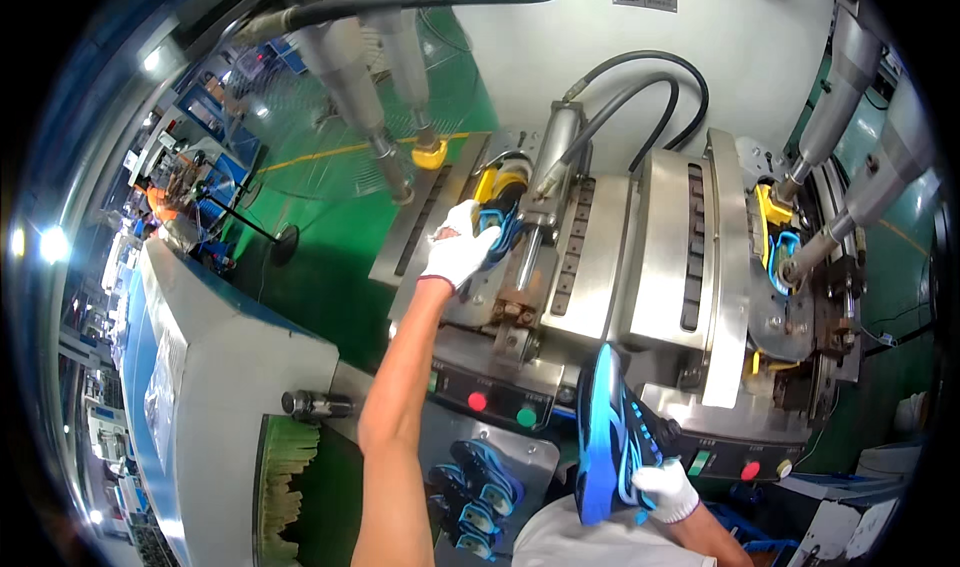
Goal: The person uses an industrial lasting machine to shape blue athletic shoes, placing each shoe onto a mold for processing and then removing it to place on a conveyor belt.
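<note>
My left hand (462, 244), in a white glove, reaches forward to the machine's left station. Its fingers close round a black and blue shoe (504, 224) there, beside a yellow clamp part (487, 185). At the lower right, close to my body, my gloved right hand (668, 489) grips another shoe (603, 432) by its blue laced side. That shoe is tilted up, toe away from me, its bright blue sole facing left. At the right station a blue-edged shoe (783, 258) sits under a metal press arm, partly hidden by it.
Several black and blue shoe uppers (478, 492) lie on a metal tray (535, 454) near me. Red button (477, 401) and green button (526, 417) sit on the machine's front. Press cylinders (345, 77) hang overhead. A grey cabinet (235, 367) stands left, a floor fan (340, 117) beyond.
</note>
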Tool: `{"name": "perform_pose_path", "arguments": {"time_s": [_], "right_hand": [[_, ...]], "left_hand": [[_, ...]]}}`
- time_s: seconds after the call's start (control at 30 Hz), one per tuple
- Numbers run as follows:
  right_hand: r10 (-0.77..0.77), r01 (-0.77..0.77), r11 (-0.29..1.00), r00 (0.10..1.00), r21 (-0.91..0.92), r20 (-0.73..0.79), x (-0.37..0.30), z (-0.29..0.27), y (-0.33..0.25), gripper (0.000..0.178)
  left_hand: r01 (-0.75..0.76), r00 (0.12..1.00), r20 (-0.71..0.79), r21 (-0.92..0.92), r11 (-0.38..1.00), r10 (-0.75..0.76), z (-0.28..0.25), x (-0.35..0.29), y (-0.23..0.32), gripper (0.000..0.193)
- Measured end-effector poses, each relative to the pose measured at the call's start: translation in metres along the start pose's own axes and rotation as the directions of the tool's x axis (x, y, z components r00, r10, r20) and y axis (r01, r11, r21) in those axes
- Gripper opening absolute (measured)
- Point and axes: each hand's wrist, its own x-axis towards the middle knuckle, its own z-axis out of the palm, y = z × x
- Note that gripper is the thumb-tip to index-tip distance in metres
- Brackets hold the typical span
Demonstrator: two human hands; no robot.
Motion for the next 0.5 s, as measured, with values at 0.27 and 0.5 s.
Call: {"name": "perform_pose_path", "arguments": {"time_s": [0.27, 0.5], "right_hand": [[-0.163, 0.164, 0.986, 0.981, 0.003, -0.104, 0.012, 0.016, -0.031, 0.079], [-0.144, 0.128, 0.988, 0.966, -0.083, -0.215, 0.053, 0.052, -0.029, 0.056]], "left_hand": [[0.208, 0.977, -0.029, 0.317, 0.925, -0.21, 0.08, 0.076, -0.038, 0.07], [0.114, 0.968, -0.225, -0.007, 0.994, -0.112, -0.06, -0.006, 0.013, 0.067]]}}
